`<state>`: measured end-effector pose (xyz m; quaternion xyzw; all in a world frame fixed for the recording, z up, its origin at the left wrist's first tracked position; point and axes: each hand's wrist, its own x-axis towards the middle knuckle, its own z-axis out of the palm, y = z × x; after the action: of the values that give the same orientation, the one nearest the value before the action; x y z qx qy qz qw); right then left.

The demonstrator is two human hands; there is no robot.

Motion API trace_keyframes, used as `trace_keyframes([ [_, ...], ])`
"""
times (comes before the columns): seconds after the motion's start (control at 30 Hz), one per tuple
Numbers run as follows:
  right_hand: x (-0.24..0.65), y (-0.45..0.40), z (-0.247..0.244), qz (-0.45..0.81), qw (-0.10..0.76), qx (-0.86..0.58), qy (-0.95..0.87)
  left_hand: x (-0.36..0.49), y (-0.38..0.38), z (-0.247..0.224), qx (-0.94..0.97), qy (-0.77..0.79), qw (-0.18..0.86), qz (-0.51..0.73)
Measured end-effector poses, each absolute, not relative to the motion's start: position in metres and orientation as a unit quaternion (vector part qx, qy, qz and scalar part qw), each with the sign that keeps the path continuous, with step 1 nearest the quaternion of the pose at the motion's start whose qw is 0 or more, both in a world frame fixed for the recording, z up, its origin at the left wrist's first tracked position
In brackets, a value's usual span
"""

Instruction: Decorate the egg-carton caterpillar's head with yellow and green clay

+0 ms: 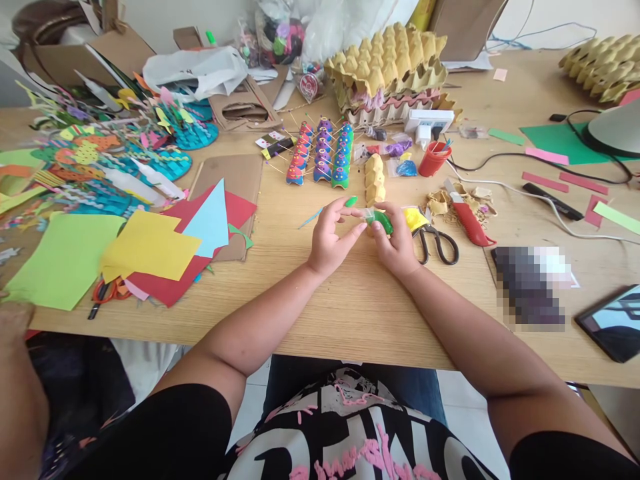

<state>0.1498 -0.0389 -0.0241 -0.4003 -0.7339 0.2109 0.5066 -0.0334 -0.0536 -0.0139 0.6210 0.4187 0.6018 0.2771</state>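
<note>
My left hand [334,239] pinches a small green piece [351,201] between its fingertips, above the wooden table. My right hand [397,248] holds a small clear packet with green material [383,221] inside, and the left fingers reach its open end. Just beyond the hands lies an unpainted yellow egg-carton strip [375,180]. Three painted strips, one red and blue [301,155], one purple [323,152] and one green and blue [343,157], stand farther back with thin sticks in them. A yellow packet [415,219] and black-handled scissors [436,245] are beside my right hand.
Coloured paper [150,247] and paper decorations [95,157] cover the left side. Egg trays [385,63] are stacked behind. A red cup [435,160], a red-handled knife [470,220], cables and a phone [613,323] lie to the right. Another person's arm [20,380] is at far left.
</note>
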Motion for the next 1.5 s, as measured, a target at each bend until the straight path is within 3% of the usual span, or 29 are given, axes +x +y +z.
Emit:
trace_keyframes([
  [0.37,0.151,-0.037,-0.024,0.199,0.558,-0.404,-0.697,-0.036,-0.046,-0.027,0.642,0.407,0.173,0.626],
  [0.83,0.151,-0.038,-0.025,0.154,0.544,-0.371,-0.737,-0.029,-0.037,-0.029,0.495,0.373,0.510,0.597],
  [1.3,0.149,-0.041,-0.021,0.149,0.474,-0.380,-0.780,-0.023,-0.045,-0.016,0.418,0.365,0.550,0.625],
  [1.5,0.149,-0.040,-0.024,0.118,0.491,-0.378,-0.775,-0.021,-0.051,-0.003,0.398,0.363,0.560,0.629],
])
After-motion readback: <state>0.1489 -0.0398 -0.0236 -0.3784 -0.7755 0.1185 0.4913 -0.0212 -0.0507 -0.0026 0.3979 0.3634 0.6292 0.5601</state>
